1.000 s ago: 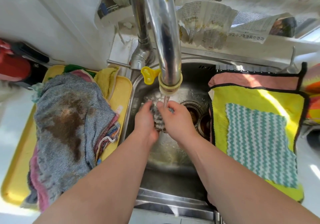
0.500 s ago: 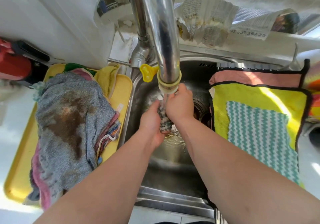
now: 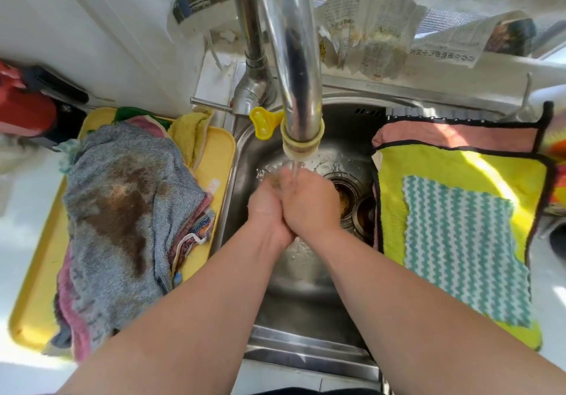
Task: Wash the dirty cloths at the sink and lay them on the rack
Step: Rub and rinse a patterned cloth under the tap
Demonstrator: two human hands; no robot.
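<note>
A single head-worn view looks steeply down into the sink (image 3: 295, 287) from close above it, facing the back wall. The faucet spout (image 3: 294, 58) rises toward the lens and looms large at the upper middle of the frame. Both forearms enter from the bottom edge and meet at the centre, where the left hand (image 3: 266, 208) and right hand (image 3: 309, 201) clasp a cloth (image 3: 274, 181). The wide lens bows the edges, with a yellow tray (image 3: 33, 318) at the left and laid-out cloths (image 3: 459, 168) at the right.
</note>
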